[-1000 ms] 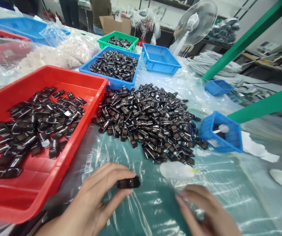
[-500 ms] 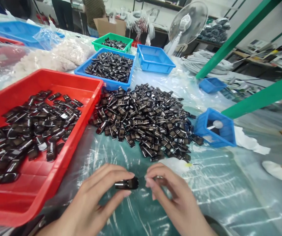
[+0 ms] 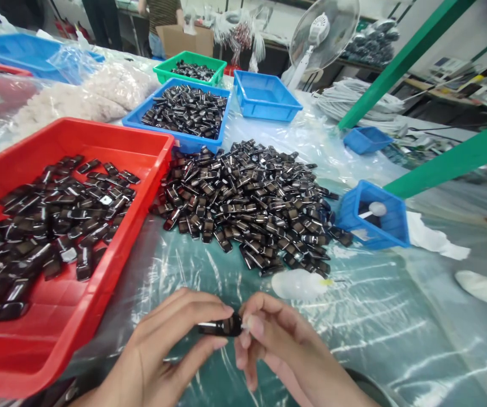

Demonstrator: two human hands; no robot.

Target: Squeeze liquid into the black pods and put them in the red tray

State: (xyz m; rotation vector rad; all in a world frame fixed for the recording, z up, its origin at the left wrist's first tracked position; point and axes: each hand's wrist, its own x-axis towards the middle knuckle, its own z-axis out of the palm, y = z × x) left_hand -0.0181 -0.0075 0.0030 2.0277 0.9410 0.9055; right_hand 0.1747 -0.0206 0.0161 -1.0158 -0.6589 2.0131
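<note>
A small glossy black plastic piece (image 3: pixel 220 326) is pinched between the thumb and fingers of my left hand (image 3: pixel 164 333). My right hand (image 3: pixel 283 339) is closed at the right end of that piece, thumb and forefinger pressed together. A tiny whitish bit shows at those fingertips, too small to name. Beyond both hands lies a large heap of similar black pieces (image 3: pixel 251 203) on the plastic-covered table (image 3: pixel 370 316). More of them lie in the red tray (image 3: pixel 52 333) on the left.
A blue tray (image 3: pixel 126 120) and a green tray (image 3: pixel 160 73) behind the heap hold black pieces. A blue bin (image 3: pixel 389 226) with a white spoon-like item stands right. A flat white item (image 3: pixel 296 284) lies near my right hand. Green posts (image 3: pixel 451 161) slant in.
My right hand has moved left, and its fingertips now meet the end of the black piece. My left hand keeps its hold. The view has shifted slightly.
</note>
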